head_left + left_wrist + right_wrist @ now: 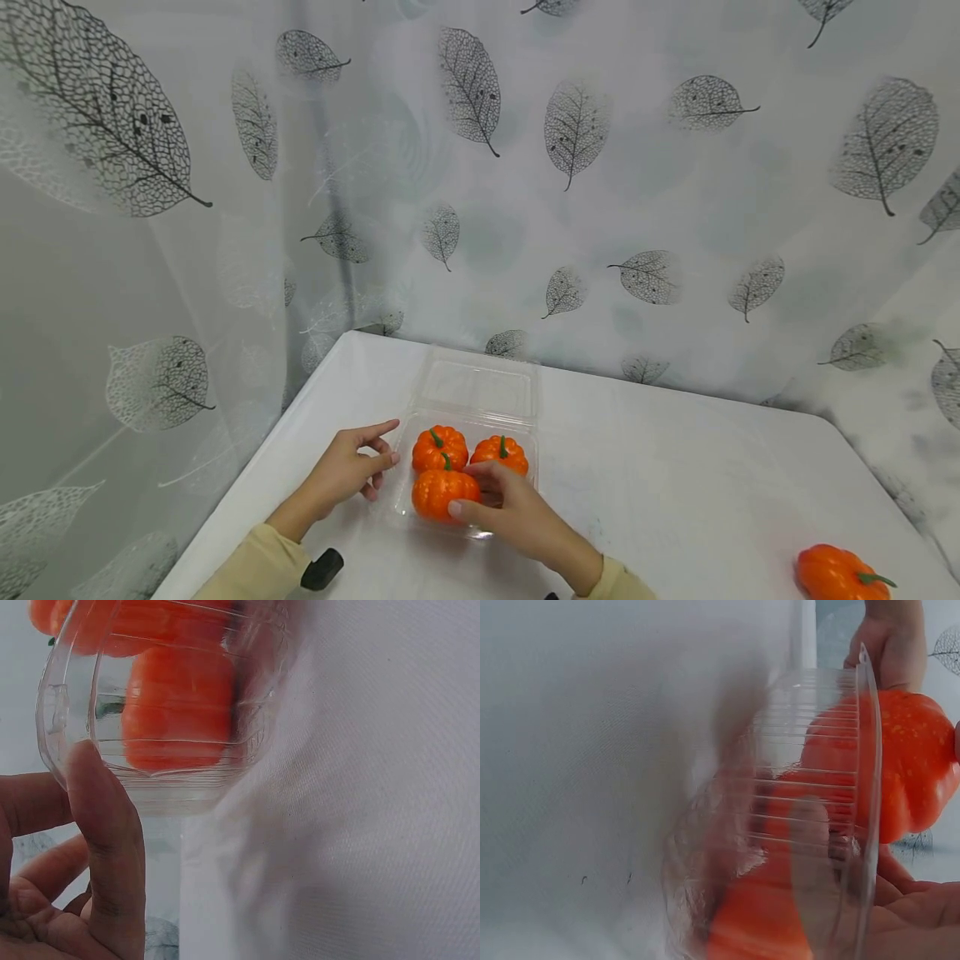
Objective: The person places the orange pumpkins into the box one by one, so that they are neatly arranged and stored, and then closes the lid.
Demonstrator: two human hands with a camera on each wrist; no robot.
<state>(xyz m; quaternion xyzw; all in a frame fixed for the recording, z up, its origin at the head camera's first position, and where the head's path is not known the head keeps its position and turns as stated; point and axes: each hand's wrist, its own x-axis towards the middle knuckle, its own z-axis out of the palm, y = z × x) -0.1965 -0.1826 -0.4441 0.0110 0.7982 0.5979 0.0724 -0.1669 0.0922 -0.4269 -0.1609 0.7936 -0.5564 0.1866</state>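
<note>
A clear plastic clamshell box point(401, 508) lies with its lid folded back, three small orange pumpkins with green stems inside. My right hand point(517, 512) holds the front pumpkin point(438, 496), thumb at its near side and fingers over its right. This pumpkin point(915, 769) rises above the box rim in the right wrist view. Behind it sit the back-left pumpkin point(435, 448) and the back-right pumpkin point(513, 454). My left hand point(345, 467) is at the box's left side, index finger and thumb apart. In the left wrist view its thumb point(105, 825) touches the clear rim.
Another orange pumpkin point(836, 573) lies on the white table point(675, 483) at the near right. The open lid point(476, 387) extends toward the back edge. Leaf-patterned curtains point(510, 208) hang behind and at the sides. A black object point(322, 569) shows beside the left sleeve.
</note>
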